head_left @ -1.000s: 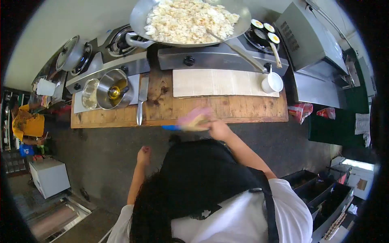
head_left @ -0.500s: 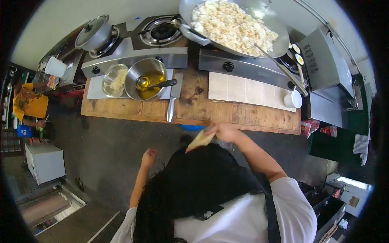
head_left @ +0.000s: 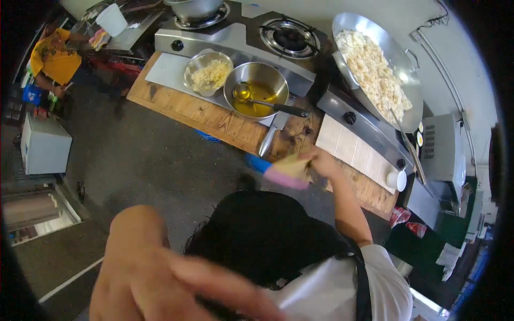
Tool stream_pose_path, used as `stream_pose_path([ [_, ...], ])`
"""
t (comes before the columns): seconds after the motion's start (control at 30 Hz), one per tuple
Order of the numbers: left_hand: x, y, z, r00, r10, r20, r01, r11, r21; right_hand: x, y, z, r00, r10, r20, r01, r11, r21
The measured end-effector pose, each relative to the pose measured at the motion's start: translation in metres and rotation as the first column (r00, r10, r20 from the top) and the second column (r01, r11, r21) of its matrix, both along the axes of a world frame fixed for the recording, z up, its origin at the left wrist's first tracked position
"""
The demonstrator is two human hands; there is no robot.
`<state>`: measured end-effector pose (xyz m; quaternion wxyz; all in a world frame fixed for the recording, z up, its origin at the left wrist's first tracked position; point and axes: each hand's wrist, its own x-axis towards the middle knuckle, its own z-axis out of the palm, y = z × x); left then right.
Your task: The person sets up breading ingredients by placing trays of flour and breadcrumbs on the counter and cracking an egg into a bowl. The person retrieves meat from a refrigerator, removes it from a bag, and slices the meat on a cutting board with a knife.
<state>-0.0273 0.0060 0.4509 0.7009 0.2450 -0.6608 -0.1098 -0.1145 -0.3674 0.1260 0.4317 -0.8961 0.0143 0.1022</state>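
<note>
Orange shirt [head_left: 56, 56] on a person at far left, with a white box [head_left: 45, 144] on the floor beyond the table's left end. Next comes the left hand [head_left: 144, 267], close to the camera, blurred and well apart from the table; one digit stretches to the right, but the others run off below, so I cannot tell whether they are curled or straight.

At the table's [head_left: 201, 115] left end a white board [head_left: 166, 69] lies along the back edge. A clear dish [head_left: 206, 53] of pale chopped bits stands on it, and just to the right a steel bowl [head_left: 270, 75] with yellow oil [head_left: 257, 111]. A ladle [head_left: 289, 110] rests in the bowl, its black handle over the rim and above the knife [head_left: 272, 131], whose steel handle reaches the front edge.

Right of that handle, at the front edge, is the yellow and pink cloth [head_left: 289, 171], blurred and hanging from the right hand [head_left: 323, 163], whose fingers pinch one end.

Cardboard [head_left: 348, 150] covers the back edge of the right half. Behind it, on the stove, the wok [head_left: 393, 53] is tilted in view, heaped with rice [head_left: 369, 69]. A cup [head_left: 397, 180] stands near the table's back right corner; a spatula [head_left: 409, 147] slants out of the wok.
</note>
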Motion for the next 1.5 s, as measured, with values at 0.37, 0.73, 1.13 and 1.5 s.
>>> stream_pose_path([
  [0.37,0.019,0.036,-0.014,0.961,-0.257,-0.098,0.241,0.959,-0.151,-0.010,0.018,0.000,0.912,0.153,-0.380,-0.239,0.952,-0.190],
  [0.73,0.003,0.053,0.014,0.995,0.103,0.006,-0.089,0.833,0.546,-0.003,0.011,-0.063,0.839,0.031,-0.543,-0.224,0.930,-0.293],
  [1.13,0.070,0.025,-0.099,0.718,-0.494,-0.491,0.465,0.865,-0.189,0.034,-0.006,-0.007,0.627,-0.777,0.055,0.753,0.586,-0.301],
  [1.5,0.083,0.055,-0.270,0.441,0.449,-0.777,0.258,0.766,0.589,-0.010,0.005,0.024,0.922,-0.302,-0.240,0.200,0.906,-0.374],
])
